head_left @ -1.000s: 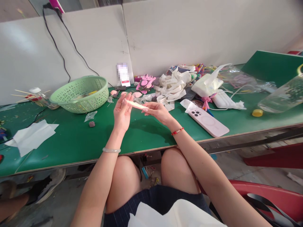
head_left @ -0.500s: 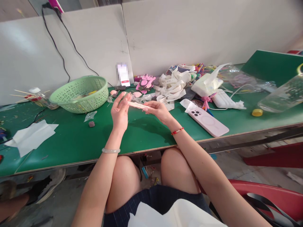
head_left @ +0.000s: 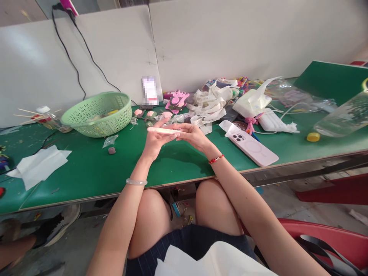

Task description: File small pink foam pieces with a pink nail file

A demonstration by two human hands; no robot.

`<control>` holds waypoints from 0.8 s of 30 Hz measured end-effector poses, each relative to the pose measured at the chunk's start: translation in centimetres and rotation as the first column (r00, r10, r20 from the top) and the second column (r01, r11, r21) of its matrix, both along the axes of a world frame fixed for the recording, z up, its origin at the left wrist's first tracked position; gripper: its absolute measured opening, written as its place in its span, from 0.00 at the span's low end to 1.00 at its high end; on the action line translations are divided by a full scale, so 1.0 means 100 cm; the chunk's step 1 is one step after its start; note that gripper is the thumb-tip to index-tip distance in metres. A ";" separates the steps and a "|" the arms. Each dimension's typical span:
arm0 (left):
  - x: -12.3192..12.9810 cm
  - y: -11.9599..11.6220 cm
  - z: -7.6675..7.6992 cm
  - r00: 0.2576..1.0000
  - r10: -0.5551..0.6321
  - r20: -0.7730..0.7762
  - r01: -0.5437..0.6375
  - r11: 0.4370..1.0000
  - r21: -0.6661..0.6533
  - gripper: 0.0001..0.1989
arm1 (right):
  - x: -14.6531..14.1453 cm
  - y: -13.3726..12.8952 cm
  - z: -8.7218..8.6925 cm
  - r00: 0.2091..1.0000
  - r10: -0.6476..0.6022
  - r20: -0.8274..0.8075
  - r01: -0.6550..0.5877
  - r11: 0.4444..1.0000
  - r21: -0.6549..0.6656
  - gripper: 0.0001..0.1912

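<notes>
A thin, pale pink flat piece point(head_left: 162, 131) is held above the green table, seen nearly edge-on. My right hand point(head_left: 193, 136) pinches its right end between thumb and fingers. My left hand point(head_left: 155, 145) is closed about the left part, the thumb on the near side and some fingers reaching behind it. What the piece is cannot be made out. Behind my hands lie small pink and grey lumps point(head_left: 150, 114) and a pink cut-out shape point(head_left: 176, 101).
A green basket point(head_left: 97, 128) stands left, with white paper point(head_left: 41, 166) in front. White ribbons point(head_left: 211, 103) are heaped at the back. A pink phone point(head_left: 254, 148), tissue pack point(head_left: 250, 102), yellow cap point(head_left: 313, 137) and clear bottle point(head_left: 339, 119) lie right. Another phone point(head_left: 150, 91) leans on the partition.
My left hand has turned and lowered, its raised fingers now reaching across behind the piece. The pink piece has shifted slightly left and lies more level. My right hand stays nearly in place.
</notes>
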State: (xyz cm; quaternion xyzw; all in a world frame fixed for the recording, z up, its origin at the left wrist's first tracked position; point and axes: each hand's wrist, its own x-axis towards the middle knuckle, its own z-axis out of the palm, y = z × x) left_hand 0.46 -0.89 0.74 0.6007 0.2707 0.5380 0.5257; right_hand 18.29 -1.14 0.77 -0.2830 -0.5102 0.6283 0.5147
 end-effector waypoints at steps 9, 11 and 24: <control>0.000 -0.004 0.005 0.993 0.114 -0.030 -0.111 0.991 0.076 0.29 | 0.002 0.002 -0.001 0.999 -0.018 -0.029 0.018 1.000 -0.002 0.20; 0.001 -0.004 0.005 0.996 0.083 -0.018 -0.080 0.992 0.094 0.32 | 0.002 0.002 -0.001 0.999 -0.031 -0.031 0.031 1.000 -0.001 0.21; 0.002 -0.010 0.011 0.971 0.177 -0.163 -0.146 0.972 0.185 0.23 | 0.002 0.003 -0.002 0.999 -0.047 0.009 0.047 0.998 0.040 0.21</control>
